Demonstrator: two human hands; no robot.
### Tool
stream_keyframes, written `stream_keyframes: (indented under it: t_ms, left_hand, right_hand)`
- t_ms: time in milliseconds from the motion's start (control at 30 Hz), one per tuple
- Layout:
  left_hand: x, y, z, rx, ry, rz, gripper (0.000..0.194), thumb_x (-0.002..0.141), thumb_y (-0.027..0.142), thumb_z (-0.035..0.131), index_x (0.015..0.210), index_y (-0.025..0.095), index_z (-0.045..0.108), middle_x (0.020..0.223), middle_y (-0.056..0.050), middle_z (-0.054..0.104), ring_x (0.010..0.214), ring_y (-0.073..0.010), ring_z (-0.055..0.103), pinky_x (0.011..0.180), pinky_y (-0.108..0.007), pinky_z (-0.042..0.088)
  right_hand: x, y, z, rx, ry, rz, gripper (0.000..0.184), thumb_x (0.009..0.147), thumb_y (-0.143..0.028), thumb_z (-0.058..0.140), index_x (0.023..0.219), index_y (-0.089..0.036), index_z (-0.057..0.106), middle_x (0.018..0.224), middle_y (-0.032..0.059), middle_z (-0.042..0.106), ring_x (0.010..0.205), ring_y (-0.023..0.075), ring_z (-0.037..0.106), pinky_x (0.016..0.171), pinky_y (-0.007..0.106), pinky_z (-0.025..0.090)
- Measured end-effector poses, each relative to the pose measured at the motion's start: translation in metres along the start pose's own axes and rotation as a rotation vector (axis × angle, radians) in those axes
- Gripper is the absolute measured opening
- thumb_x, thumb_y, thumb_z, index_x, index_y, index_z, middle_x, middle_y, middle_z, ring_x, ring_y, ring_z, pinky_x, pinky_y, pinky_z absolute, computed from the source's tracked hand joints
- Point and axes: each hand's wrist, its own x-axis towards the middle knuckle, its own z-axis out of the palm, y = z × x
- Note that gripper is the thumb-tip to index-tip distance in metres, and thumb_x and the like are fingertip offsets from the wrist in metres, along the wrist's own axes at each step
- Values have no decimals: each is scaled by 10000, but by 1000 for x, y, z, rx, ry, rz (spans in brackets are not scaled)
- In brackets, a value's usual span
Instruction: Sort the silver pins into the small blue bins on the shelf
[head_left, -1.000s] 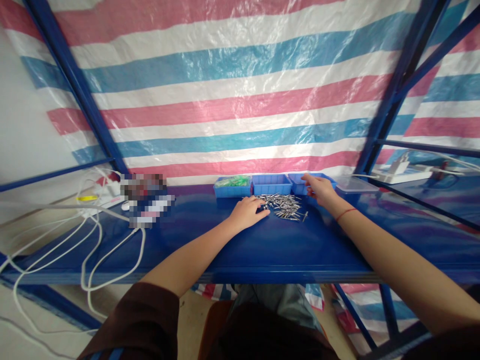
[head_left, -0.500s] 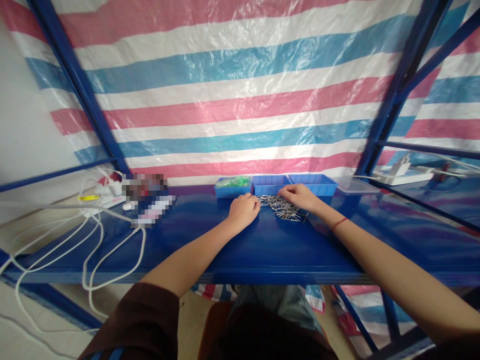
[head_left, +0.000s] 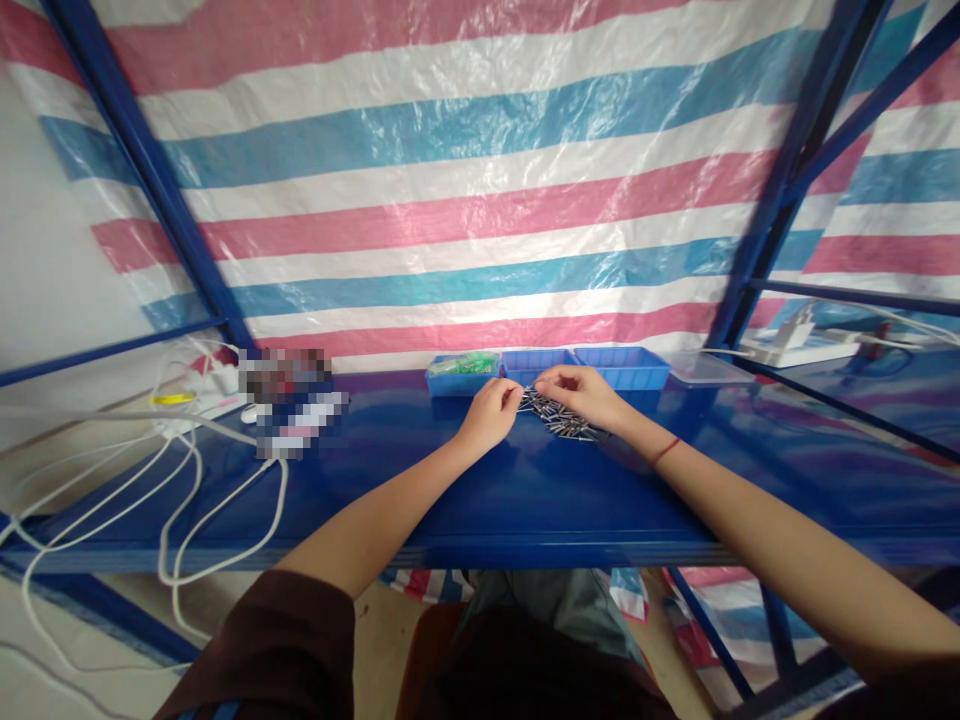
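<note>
A loose heap of thin silvery metal pieces, like rivets or screws (head_left: 564,421), lies on the blue tabletop. At its left edge is my left hand (head_left: 493,411), its fingers pinched together; what they hold, if anything, is too small to make out. My right hand (head_left: 579,394) reaches over the back of the heap with thumb and fingers drawn together, close to the left fingertips. Whatever sits between those fingers is also too small to name. Just behind the hands stands a blue bin (head_left: 459,379) with green items in clear plastic.
Two more blue bins, a middle one (head_left: 536,362) and a right one (head_left: 626,369), stand in the same row. A clear plastic lid or tray (head_left: 709,369) lies to their right. White cables (head_left: 281,510) and a power strip (head_left: 202,408) occupy the left; another strip (head_left: 806,345) is at right.
My right hand has moved left over the heap, closer to my left hand. The left hand has turned slightly and stays at the heap's left edge.
</note>
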Motion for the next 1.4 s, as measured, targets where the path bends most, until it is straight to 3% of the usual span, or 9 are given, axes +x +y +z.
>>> stream_keyframes:
  t_ms: [200,433,667,833,967,1100,1233,1400]
  left_hand:
    - [-1,1,2,-21,-32,-3,173,869,250,458,836,167,606,775,-11,567,741,-121,535,748,-255,439]
    - [-3,3,1,-80,-54,32,210,852,317,505,971,180,612,842,-18,582,741,-112,554,767,-259,469]
    - [-1,-1,3,-122,26,49,121,807,265,570,871,169,608,849,-19,571,746,-104,552,730,-240,478]
    - [-1,2,-2,-94,81,45,99,787,247,595,843,166,597,847,-17,575,740,-103,546,725,-237,475]
    - [-1,7,-5,-80,78,39,105,790,262,595,839,170,594,851,-17,580,739,-105,548,724,-239,474]
    - [-2,5,-2,-79,45,21,189,799,326,584,912,175,592,872,-25,578,743,-112,553,723,-247,481]
    - [-4,0,1,-17,-72,64,364,807,366,570,1121,185,547,924,-40,584,808,-138,567,801,-289,478]
    - [-9,1,-1,140,-279,275,254,869,272,478,1070,235,629,1045,-54,586,1012,-171,539,964,-327,401]
  right_hand:
    - [0,-2,1,-17,59,-18,317,713,-473,618,762,-162,655,734,55,651,653,160,555,630,310,454]
    - [-4,-6,0,-110,0,-67,310,737,-463,585,810,-172,660,760,51,635,666,158,529,619,291,428]
    - [-6,-11,4,-185,42,-151,223,746,-370,578,786,-160,641,703,29,574,593,115,455,559,250,377]
    - [-4,-8,0,-278,1,-203,207,765,-331,557,792,-148,650,718,31,572,601,112,469,570,242,373]
    - [-5,-5,-1,-332,-106,-160,264,790,-369,527,799,-148,670,583,-10,505,535,99,416,535,233,329]
    - [-4,0,2,-233,-180,-42,324,789,-424,515,816,-146,679,569,-14,519,527,100,422,522,231,321]
    - [4,14,-2,-80,2,94,332,741,-466,556,757,-148,651,646,16,580,574,118,473,553,247,375]
    - [10,34,-32,-26,434,398,326,710,-497,576,674,-172,582,486,-30,398,430,94,340,416,247,305]
